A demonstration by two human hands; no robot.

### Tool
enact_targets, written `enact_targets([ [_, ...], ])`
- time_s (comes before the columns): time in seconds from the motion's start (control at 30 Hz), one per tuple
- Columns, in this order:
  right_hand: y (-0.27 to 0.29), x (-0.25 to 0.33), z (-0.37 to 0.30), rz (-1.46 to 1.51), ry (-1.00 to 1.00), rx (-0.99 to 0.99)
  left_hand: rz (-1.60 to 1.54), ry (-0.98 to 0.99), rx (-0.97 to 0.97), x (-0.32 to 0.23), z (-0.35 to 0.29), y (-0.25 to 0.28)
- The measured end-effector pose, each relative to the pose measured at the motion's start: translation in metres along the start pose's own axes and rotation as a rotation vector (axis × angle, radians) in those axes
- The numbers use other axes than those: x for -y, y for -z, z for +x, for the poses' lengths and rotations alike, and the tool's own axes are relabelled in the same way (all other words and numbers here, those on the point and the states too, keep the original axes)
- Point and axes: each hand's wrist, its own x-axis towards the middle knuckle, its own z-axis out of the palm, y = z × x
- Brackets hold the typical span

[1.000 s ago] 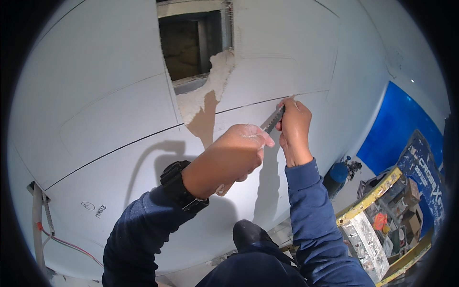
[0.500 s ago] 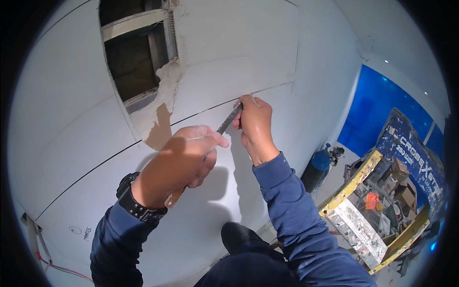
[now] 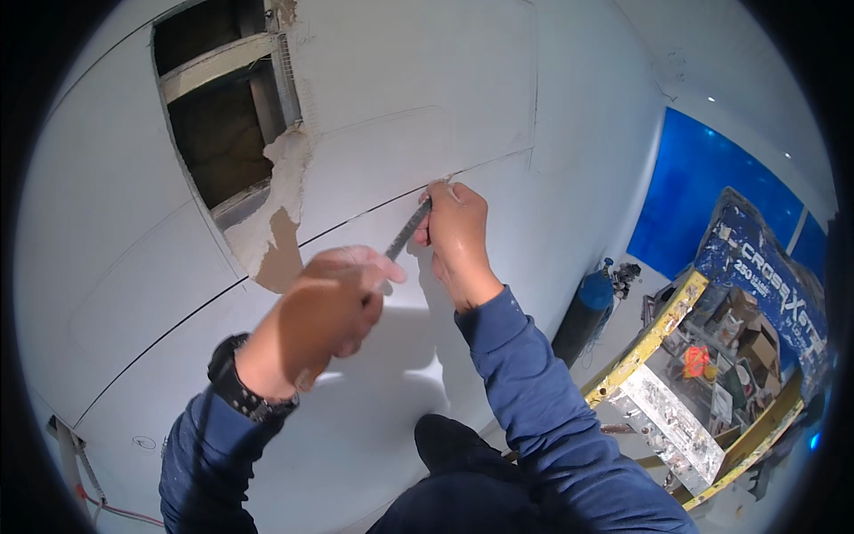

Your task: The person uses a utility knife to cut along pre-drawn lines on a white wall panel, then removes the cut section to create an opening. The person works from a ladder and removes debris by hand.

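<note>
My left hand (image 3: 331, 303) is wrapped around the handle end of what looks like a drywall saw, its narrow grey blade (image 3: 407, 233) slanting up to the right. Near the blade's far end, the fingers of my right hand (image 3: 460, 227) are closed on it, close against the wall. A dark line (image 3: 178, 319) runs along the white wall panel (image 3: 400, 142) up to my right hand, thinner beyond it. My fingers hide the tip, and the blade's teeth are too small to make out.
Up left, a rectangular opening (image 3: 213, 129) bares metal framing, with torn paper (image 3: 285, 249) along its lower edge. To the right stand a dark blue gas cylinder (image 3: 587, 307) and a paint-spattered yellow ladder (image 3: 649, 343). Boxes and tools (image 3: 738, 356) lie behind the ladder.
The view has shifted, so the wall opening sits further left and lower. My left hand has moved slightly down and left; both hands keep their hold on the saw.
</note>
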Motion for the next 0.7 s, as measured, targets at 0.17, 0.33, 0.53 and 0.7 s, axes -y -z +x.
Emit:
enact_targets([
  [0.17, -0.0008, -0.0002, 0.0044, 0.032, -0.015, 0.03, 0.114, 0.01, -0.02, -0.0014, -0.0044, -0.0006],
  [0.33, 0.001, -0.0039, 0.0035, -0.029, 0.0, 0.04, 0.012, -0.023, 0.02, 0.0003, -0.0079, 0.0027],
  [0.53, 0.0023, -0.0052, 0.0027, -0.027, 0.112, 0.057, -0.045, -0.012, 0.077, -0.0008, -0.0067, 0.0013],
  [0.7, -0.0001, -0.0059, 0.0025, -0.002, -0.028, 0.066, 0.067, 0.037, -0.015, 0.0002, -0.0082, 0.0007],
])
